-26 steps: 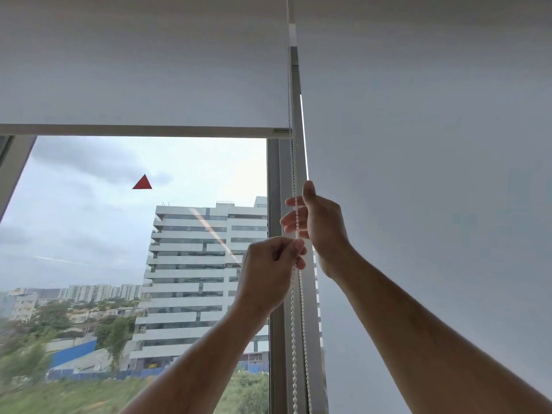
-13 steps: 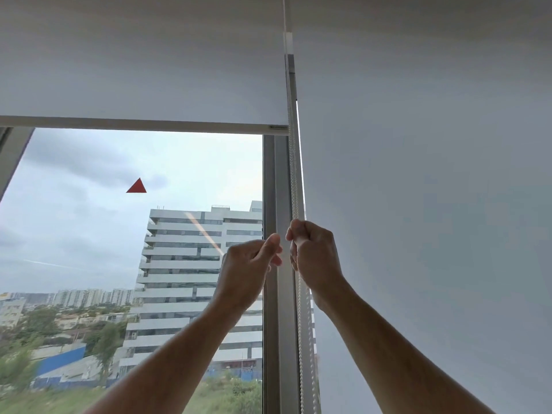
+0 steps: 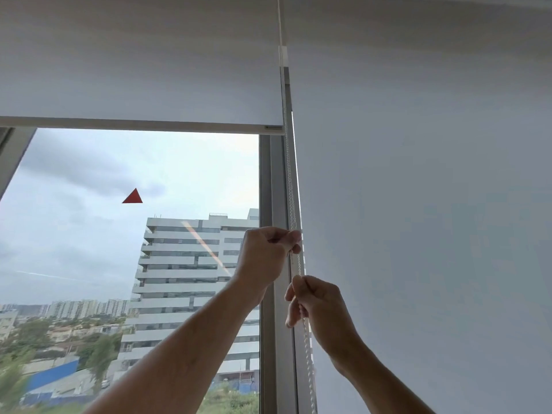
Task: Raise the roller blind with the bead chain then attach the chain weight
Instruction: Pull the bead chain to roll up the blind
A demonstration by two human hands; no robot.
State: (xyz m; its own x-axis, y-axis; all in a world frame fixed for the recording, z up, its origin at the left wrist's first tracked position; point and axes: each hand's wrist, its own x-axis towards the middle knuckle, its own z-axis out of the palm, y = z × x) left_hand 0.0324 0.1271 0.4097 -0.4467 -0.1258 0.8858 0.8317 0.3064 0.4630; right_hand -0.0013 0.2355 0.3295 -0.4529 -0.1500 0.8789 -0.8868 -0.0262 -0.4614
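Observation:
A white roller blind (image 3: 143, 70) covers the top of the left window pane, its bottom bar (image 3: 149, 126) about a third of the way down. The white bead chain (image 3: 290, 186) hangs along the grey window frame post (image 3: 272, 180) at the blind's right edge. My left hand (image 3: 264, 258) pinches the chain higher up. My right hand (image 3: 321, 309) grips the chain lower down, just right of the post. No chain weight is in view.
A second white roller blind (image 3: 418, 204) hangs fully down over the right pane. A small white bracket (image 3: 283, 56) sits at the top of the chain. A red triangle sticker (image 3: 133, 196) is on the glass. Buildings show outside.
My right hand has gone down the chain from above my left hand to below it. My left hand let go of the chain, then pinched it again higher. The blind's bottom bar shows no clear movement.

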